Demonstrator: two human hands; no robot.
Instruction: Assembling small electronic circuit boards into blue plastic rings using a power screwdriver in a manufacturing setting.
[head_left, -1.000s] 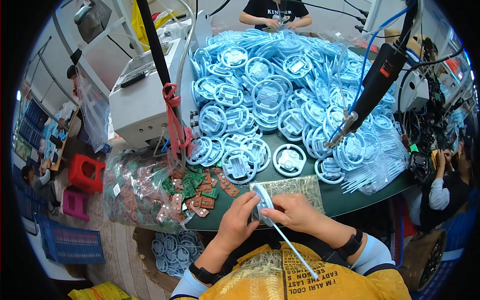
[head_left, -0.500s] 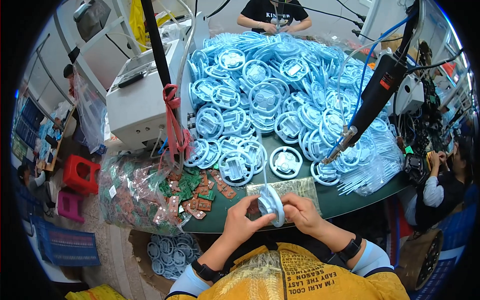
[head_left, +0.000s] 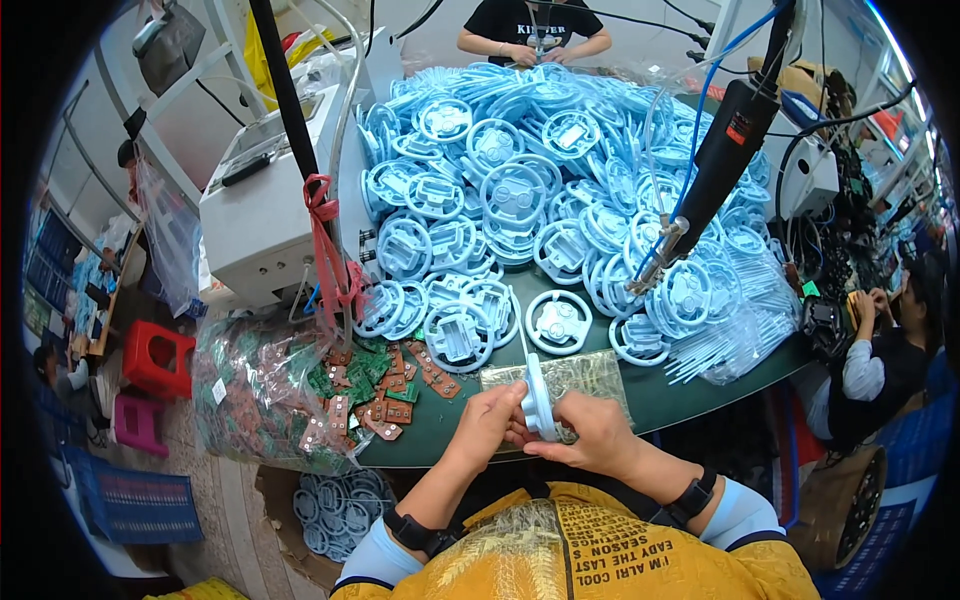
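We see the light-blue toy steering wheel (head_left: 538, 395) raised over the near edge of the green table (head_left: 680, 392), tilted on edge, probably so that fingers reach both faces. The left hand (head_left: 488, 425) has its fingers clamped on one side; the right hand (head_left: 595, 432) brings its thumb to the lower rim, but its other fingers curl out of sight and we cannot tell how firmly they close. The thin rod (head_left: 522, 335) points away from the body, which seems to keep it clear of the forearms. We take the loose circuit boards (head_left: 375, 385), spread left of the hands, and the heap of wheels (head_left: 515, 195) beyond to be laid out for easy reach. The powered screwdriver (head_left: 725, 160) hangs at the right, likely to save table room.
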